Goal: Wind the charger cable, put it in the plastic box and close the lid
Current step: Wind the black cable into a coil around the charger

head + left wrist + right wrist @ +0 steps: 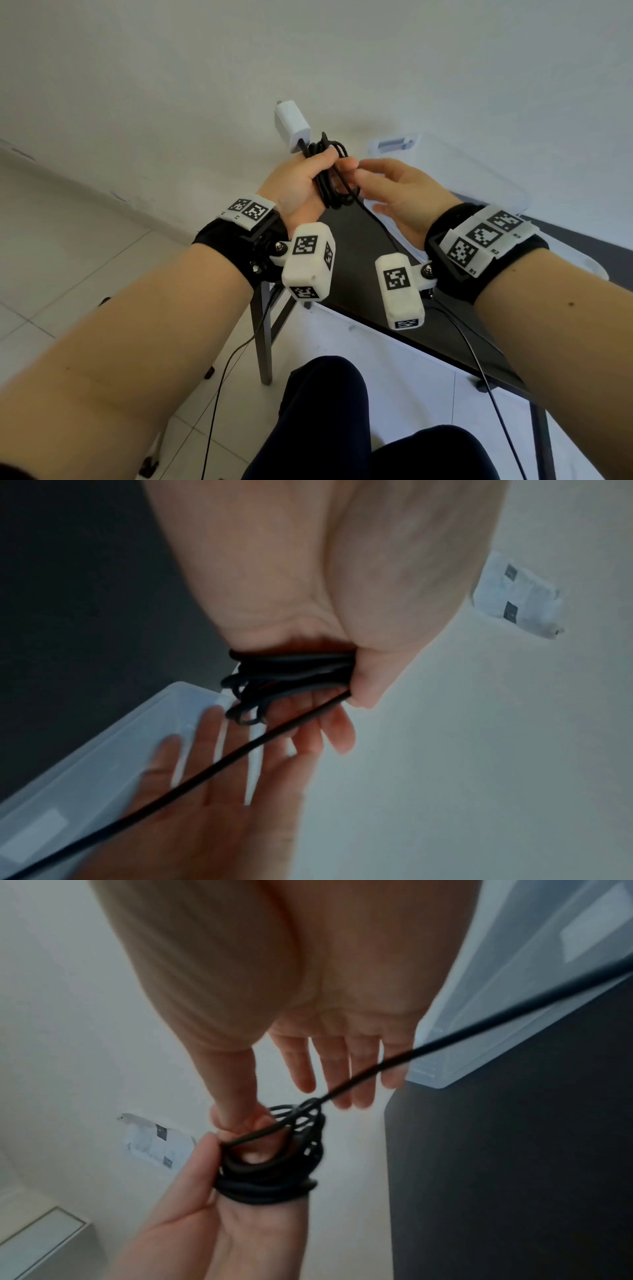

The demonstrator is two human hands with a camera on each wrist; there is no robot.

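Observation:
My left hand [310, 176] grips a coil of black charger cable [334, 192] wound round its fingers. The white charger plug [293, 123] sticks up above that fist. A loose strand [375, 224] runs from the coil down over the black table [352, 274]. My right hand [383, 185] hovers just right of the coil with straight, spread fingers [325, 1069] and holds nothing; the loose strand [479, 1023] crosses in front of them. In the left wrist view my thumb [368, 688] clamps the coil [284, 674]. The translucent plastic box [479, 178] stands on the table behind my right hand.
A wall socket [517, 599] sits on the white wall behind my hands. The table's metal legs [265, 342] stand on the tiled floor [68, 274]. My dark-trousered knees [325, 428] are below, and thin black wrist-camera wires [479, 370] hang down.

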